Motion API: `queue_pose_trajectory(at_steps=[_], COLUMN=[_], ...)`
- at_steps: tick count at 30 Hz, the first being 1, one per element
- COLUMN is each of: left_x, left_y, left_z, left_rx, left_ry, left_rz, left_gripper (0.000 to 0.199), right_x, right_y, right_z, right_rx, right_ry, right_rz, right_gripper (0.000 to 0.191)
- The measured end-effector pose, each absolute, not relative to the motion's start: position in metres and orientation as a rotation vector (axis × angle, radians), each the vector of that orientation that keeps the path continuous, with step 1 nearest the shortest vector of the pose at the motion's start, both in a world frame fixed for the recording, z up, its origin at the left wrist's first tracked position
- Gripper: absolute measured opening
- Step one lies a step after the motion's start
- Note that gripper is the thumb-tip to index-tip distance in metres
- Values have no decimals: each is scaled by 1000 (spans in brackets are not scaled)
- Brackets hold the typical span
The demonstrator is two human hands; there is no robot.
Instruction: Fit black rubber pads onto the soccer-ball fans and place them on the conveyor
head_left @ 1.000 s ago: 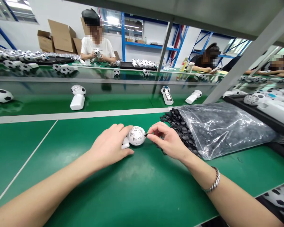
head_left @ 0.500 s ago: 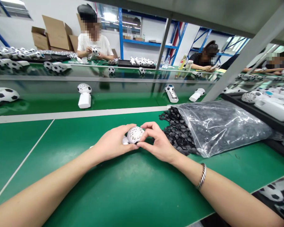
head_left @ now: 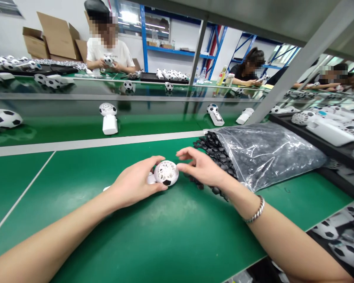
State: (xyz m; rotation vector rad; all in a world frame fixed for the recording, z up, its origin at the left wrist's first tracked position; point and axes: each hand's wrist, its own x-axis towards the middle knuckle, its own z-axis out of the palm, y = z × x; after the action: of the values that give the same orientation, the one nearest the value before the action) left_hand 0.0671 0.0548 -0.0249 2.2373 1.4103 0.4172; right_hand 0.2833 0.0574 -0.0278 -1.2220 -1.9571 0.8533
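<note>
Since the right hand [head_left: 202, 168] has come away, its grip apart and apparently empty just beside the lattice ball [head_left: 166, 171], only the left hand [head_left: 135, 182] stays clamped on that ball, held on the green surface [head_left: 76, 224], near loose black pieces [head_left: 214, 147].

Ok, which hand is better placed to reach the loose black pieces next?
Probably the right hand: it is open, with nothing visible in it, and lies beside the black pieces. The left hand is wrapped around the white lattice ball, farther from them.
</note>
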Motion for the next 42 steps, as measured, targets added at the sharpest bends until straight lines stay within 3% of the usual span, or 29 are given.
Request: queue_pose_trajectory(at_steps=[3,8,13,18,25,28,32,35,42], left_x=[65,65,65,62,60,58,56,60,74], left_y=[56,57,55,58,61,62,61,59,52], left_z=[-26,-24,-22,-24,-24,-25,-25,-26,-31], left_rx=[2246,2295,2301,2380,2542,2531,2476,2431,2423], left_ry=[1456,1467,1412,1381,1355,1338,1327,1360,1498], left_rz=[376,443,434,450,404,407,411,435,584], left_gripper=[54,42,42,44,54,55,56,71,63], right_x=[305,308,296,286,275,277,282,280,266], right_y=[62,60,55,44,56,60,52,46,49], right_z=[-17,-18,-22,-22,-34,-34,-25,-22,-37], right_rx=[-1462,-1652,-1622,-1472,-1319,-1313,-1175,-1020,-933], right_ry=[-2083,-2260,-2490,-2802,-2748,-2658,-2306,-2068,-1943], right_rz=[618,535,357,-119,-392,-282,355,738,784], right_gripper=[7,5,11,16,21,24,16,10,1])
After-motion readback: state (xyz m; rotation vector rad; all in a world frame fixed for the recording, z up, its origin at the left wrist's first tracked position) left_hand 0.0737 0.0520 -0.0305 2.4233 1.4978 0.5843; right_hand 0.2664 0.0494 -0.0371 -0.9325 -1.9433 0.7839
